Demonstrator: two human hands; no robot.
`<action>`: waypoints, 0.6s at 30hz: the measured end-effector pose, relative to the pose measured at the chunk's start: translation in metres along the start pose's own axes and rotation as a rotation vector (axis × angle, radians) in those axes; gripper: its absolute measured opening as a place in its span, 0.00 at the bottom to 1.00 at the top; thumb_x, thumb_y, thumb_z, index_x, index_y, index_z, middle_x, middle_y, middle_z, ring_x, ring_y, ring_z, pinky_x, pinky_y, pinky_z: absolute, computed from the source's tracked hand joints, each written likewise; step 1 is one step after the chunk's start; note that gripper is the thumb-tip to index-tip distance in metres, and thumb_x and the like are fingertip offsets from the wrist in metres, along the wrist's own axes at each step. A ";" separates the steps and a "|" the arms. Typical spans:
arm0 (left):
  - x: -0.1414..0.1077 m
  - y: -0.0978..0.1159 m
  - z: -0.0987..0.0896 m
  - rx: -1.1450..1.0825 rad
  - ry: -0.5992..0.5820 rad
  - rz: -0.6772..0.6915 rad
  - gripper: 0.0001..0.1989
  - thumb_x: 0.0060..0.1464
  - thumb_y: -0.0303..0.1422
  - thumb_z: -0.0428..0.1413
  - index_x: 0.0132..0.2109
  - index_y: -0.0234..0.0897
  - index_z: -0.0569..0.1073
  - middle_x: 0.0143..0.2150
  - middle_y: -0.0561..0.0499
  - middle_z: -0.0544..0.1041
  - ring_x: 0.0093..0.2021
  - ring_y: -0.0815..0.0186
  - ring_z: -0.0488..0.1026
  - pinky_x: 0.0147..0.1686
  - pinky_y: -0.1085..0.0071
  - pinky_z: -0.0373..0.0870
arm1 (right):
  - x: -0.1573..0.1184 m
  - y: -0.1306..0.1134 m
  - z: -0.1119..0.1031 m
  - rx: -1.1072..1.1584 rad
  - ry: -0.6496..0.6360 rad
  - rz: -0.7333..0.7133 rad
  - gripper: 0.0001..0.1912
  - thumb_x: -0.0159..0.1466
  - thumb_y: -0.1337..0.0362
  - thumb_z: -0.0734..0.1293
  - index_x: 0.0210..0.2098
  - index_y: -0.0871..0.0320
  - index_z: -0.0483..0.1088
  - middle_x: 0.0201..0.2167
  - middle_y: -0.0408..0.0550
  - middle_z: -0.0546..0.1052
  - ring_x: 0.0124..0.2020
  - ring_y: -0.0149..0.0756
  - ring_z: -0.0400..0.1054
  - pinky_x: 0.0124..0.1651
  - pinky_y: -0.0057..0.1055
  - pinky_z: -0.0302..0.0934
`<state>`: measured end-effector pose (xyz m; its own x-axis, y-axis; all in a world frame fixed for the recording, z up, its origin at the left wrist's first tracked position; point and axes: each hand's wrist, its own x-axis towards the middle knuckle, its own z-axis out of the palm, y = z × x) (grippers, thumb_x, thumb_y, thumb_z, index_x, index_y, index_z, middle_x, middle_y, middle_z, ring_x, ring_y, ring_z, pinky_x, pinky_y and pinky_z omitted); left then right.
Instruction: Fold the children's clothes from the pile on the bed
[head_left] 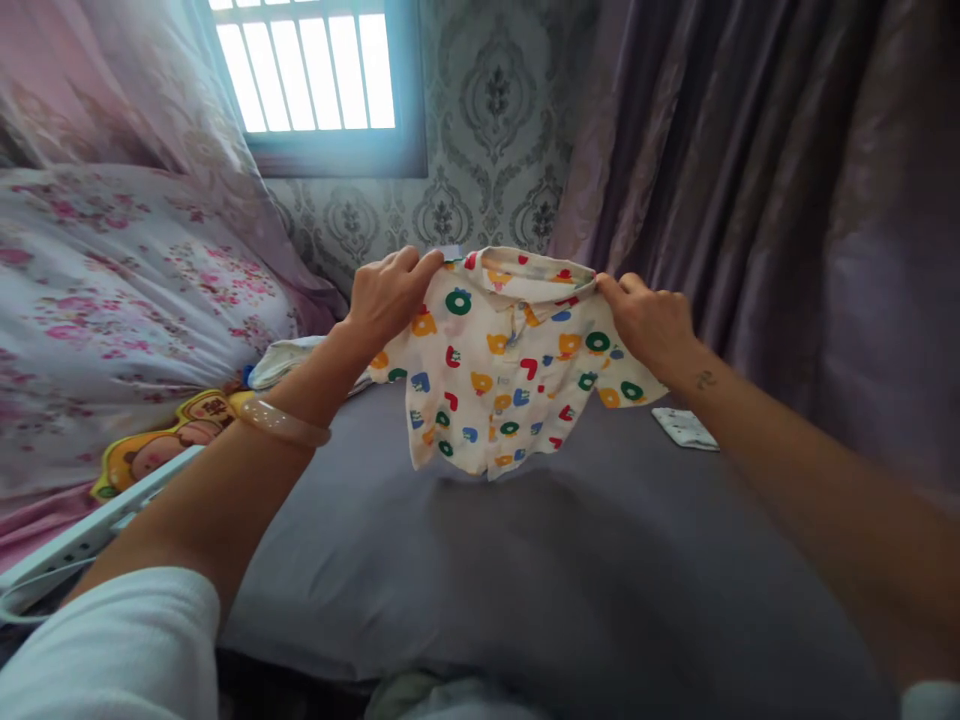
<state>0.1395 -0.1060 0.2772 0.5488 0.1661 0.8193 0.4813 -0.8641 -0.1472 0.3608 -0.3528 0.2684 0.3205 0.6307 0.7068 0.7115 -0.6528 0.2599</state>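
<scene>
A small cream shirt (495, 380) with colourful letter and bear prints hangs in the air above the grey bed sheet (540, 560). It has a collar, a buttoned placket and short sleeves, and its front faces me. My left hand (394, 290) is closed on the shoulder at the left side of the collar. Pinched in my right hand (649, 315) is the other shoulder, close to the collar's right end. Both arms reach forward, and the shirt is spread between them. Its lower hem hangs loose.
Right of the shirt, a folded white cloth (686, 429) lies on the bed. Behind my left forearm are more pale folded cloth (281, 362) and a yellow cartoon cushion (161, 445). A white rail (97, 520) runs along the left. Curtains (750, 200) and a barred window (307, 75) stand behind.
</scene>
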 end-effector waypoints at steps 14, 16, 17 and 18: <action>0.034 -0.038 -0.036 -0.201 -0.047 0.165 0.17 0.63 0.41 0.47 0.49 0.41 0.76 0.34 0.52 0.77 0.34 0.67 0.73 0.35 0.72 0.63 | 0.053 0.039 -0.040 0.555 -0.226 -0.189 0.20 0.68 0.56 0.58 0.52 0.54 0.74 0.40 0.48 0.81 0.36 0.41 0.73 0.40 0.34 0.64; 0.032 -0.043 -0.007 -0.227 -0.176 0.162 0.18 0.62 0.41 0.47 0.49 0.40 0.76 0.31 0.52 0.77 0.30 0.68 0.72 0.32 0.74 0.62 | 0.060 0.037 -0.013 0.598 -0.288 -0.202 0.19 0.66 0.58 0.59 0.50 0.55 0.75 0.41 0.48 0.81 0.38 0.40 0.73 0.42 0.33 0.64; 0.028 -0.045 0.010 -0.242 -0.240 0.159 0.18 0.62 0.41 0.47 0.50 0.40 0.76 0.31 0.52 0.77 0.29 0.68 0.72 0.31 0.74 0.62 | 0.061 0.035 0.004 0.594 -0.321 -0.214 0.18 0.66 0.59 0.60 0.50 0.55 0.75 0.42 0.48 0.81 0.39 0.41 0.73 0.43 0.33 0.64; 0.023 -0.046 0.029 -0.258 -0.300 0.156 0.19 0.62 0.41 0.46 0.50 0.40 0.76 0.32 0.51 0.78 0.30 0.68 0.72 0.31 0.75 0.62 | 0.061 0.032 0.022 0.577 -0.360 -0.226 0.18 0.66 0.59 0.60 0.50 0.55 0.76 0.44 0.48 0.80 0.41 0.42 0.73 0.44 0.33 0.64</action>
<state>0.1497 -0.0490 0.2870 0.7946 0.1219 0.5948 0.2106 -0.9742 -0.0816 0.4167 -0.3262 0.3054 0.2421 0.8886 0.3896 0.9702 -0.2269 -0.0855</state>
